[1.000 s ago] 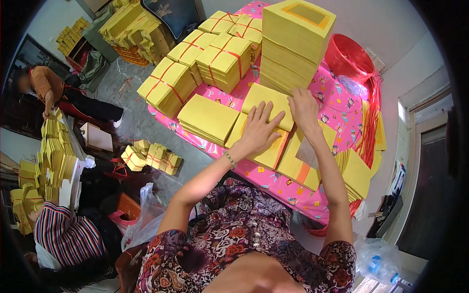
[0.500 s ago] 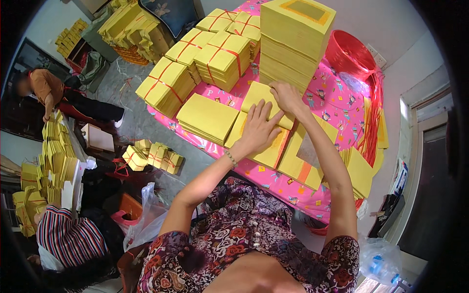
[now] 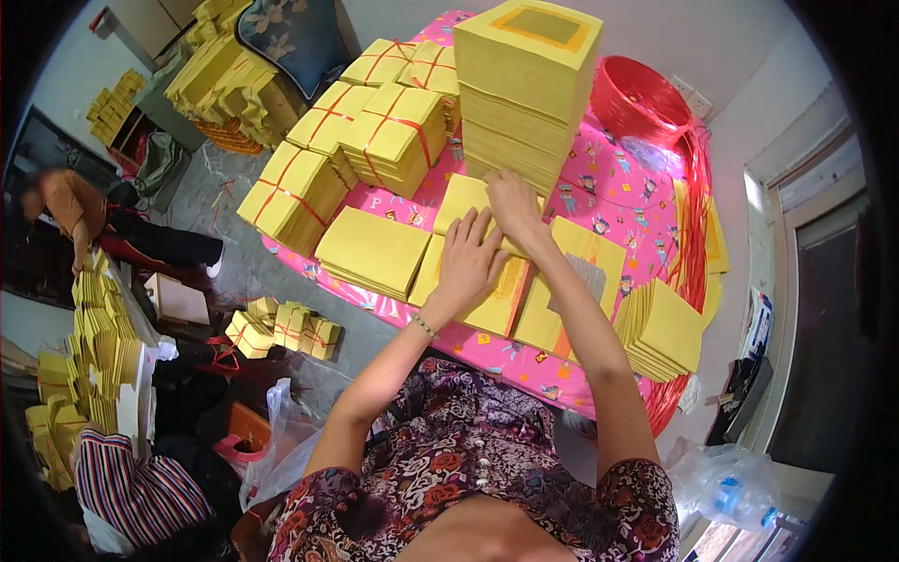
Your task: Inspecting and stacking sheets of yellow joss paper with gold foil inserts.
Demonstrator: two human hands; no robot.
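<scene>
Yellow paper [image 3: 453,207] lies folded on the table in front of me, its near part covered by my hands. My left hand [image 3: 465,262] rests flat on it, fingers stretched out and slightly apart, a beaded bracelet on the wrist. At the paper's far edge, my right hand [image 3: 514,203] has its fingers curled down onto it; the fingertips are hidden. Under and beside my right forearm is another yellow sheet with a grey patch [image 3: 588,278] and an orange strip. Left of my left hand sits a low pile of folded yellow paper [image 3: 373,251].
A tall yellow paper stack [image 3: 520,103] rises just beyond my hands. Bundles tied with red ribbon [image 3: 286,192] stand at the left. Fanned yellow paper [image 3: 658,330], red strands [image 3: 691,206] and a red basket [image 3: 640,98] are rightward. Two people work at the far left.
The view has shifted, so the table sits lower and further left. My left hand stays flat on the paper. My right hand has curled down lower at the paper's far edge.
</scene>
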